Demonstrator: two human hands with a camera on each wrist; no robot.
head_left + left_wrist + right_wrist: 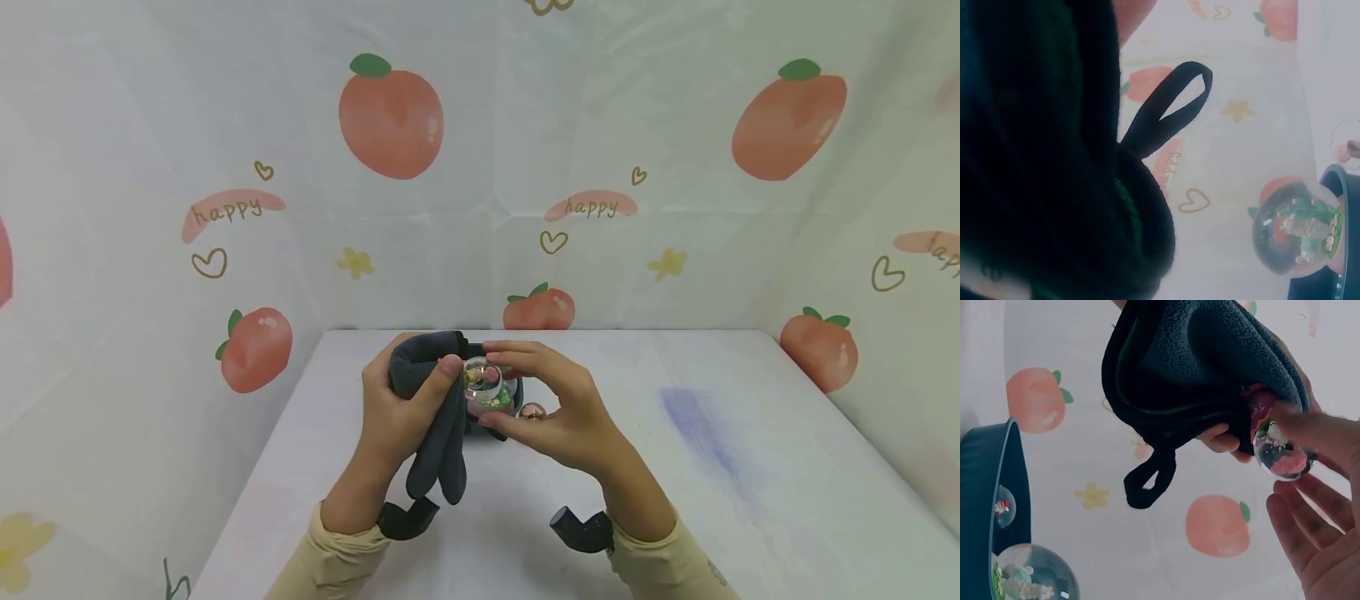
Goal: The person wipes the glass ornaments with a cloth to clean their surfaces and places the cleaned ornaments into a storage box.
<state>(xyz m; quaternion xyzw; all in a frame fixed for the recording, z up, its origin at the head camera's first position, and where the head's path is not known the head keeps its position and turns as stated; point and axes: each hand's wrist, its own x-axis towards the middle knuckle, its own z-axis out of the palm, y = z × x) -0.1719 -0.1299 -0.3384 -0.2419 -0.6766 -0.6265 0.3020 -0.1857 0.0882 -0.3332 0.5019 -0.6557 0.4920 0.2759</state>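
Observation:
My left hand (397,408) grips a folded dark blue-grey towel (438,442), its ends hanging below the thumb. The towel's hanging loop (1169,106) shows in the left wrist view. A small snow globe (1285,453), clear with pink and white bits inside, sits against the towel's fold, and the towel hides part of its base. My right hand (558,408) holds the globe's clear ball between thumb and fingers. Lower down, a larger snow globe (1300,228) stands in a dark blue container (1010,440).
Inside the container is another small globe (1004,506). A shiny pinkish ball (532,411) lies on the white table (750,467) just right of the container. Behind the table hangs a white curtain (465,250) printed with peaches.

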